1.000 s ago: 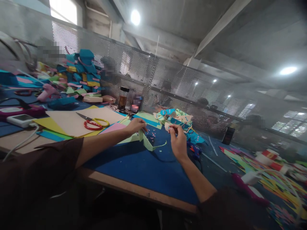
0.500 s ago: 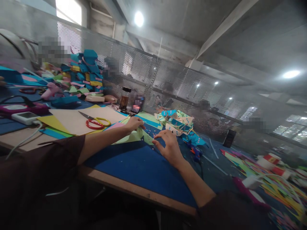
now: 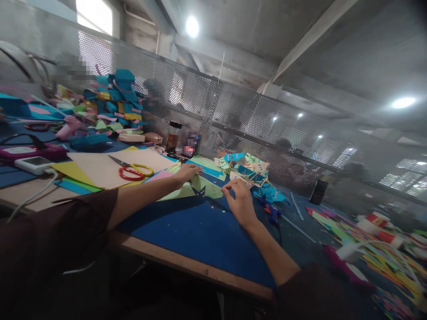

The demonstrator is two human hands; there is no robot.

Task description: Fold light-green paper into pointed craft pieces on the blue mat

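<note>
In the head view, my left hand (image 3: 187, 174) pinches one end of a folded green paper piece (image 3: 212, 189), the fingers pressed together. My right hand (image 3: 240, 202) meets the opposite end, thumb and index drawn narrow upon it. The piece spans the gap between both hands, above the blue tabletop (image 3: 187, 238).

Step in hand, as I judge it: holding and shaping the piece along its length. The next move calls for a light, even grip at each end; thin paper probably creases if pulled hard.

Surrounding items: a second green sheet (image 3: 176, 193) lies beneath my left wrist. Left of it, scissors (image 3: 126, 166) rest on a pale sheet (image 3: 95, 165), blades pointing away from me. Beyond my right hand sits a heap of dotted paper pieces (image 3: 245, 171), with a blue corded tool (image 3: 274, 214) just right of that hand. A lidded jar (image 3: 172, 138) stands farther back.

Obstructions: nothing lies between my hands except the piece. The heap and the corded tool limit movement of my right hand outward; small paper scraps dot the tabletop below.
</note>
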